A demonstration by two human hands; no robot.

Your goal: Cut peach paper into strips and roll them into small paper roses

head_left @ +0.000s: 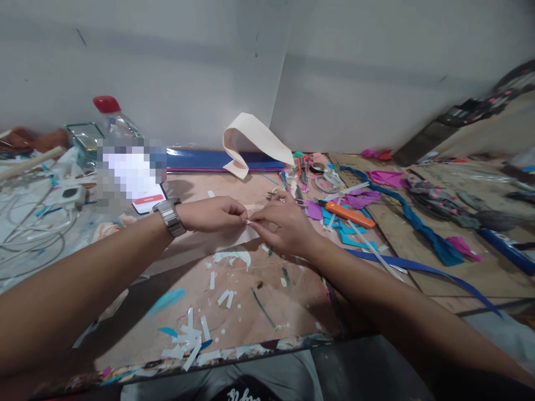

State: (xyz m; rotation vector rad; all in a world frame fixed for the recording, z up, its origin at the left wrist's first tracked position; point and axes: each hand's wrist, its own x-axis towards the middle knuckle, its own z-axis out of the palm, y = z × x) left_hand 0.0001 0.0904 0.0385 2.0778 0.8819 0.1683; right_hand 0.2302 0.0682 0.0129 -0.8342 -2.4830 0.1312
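My left hand (215, 214), with a metal-band watch on its wrist, is closed, thumb and finger pinching the edge of a pale pinkish strip (184, 250). My right hand (286, 225) meets it fingertip to fingertip, pinching the same edge. The strip spreads out to the left beneath the left forearm; I cannot tell whether it is cloth or paper. Behind the hands a cream strip (259, 136) stands curled in a loop against the wall. Whether the two strips are joined is hidden. Small dark metal tips show just behind my right fingers.
An orange utility knife (350, 214) lies right of my right hand among blue and purple scraps. A lit phone (137, 178) and a red-capped bottle (121, 120) stand left. White paper snippets (190, 337) litter the table's front edge. A blue ribbon (422, 264) trails right.
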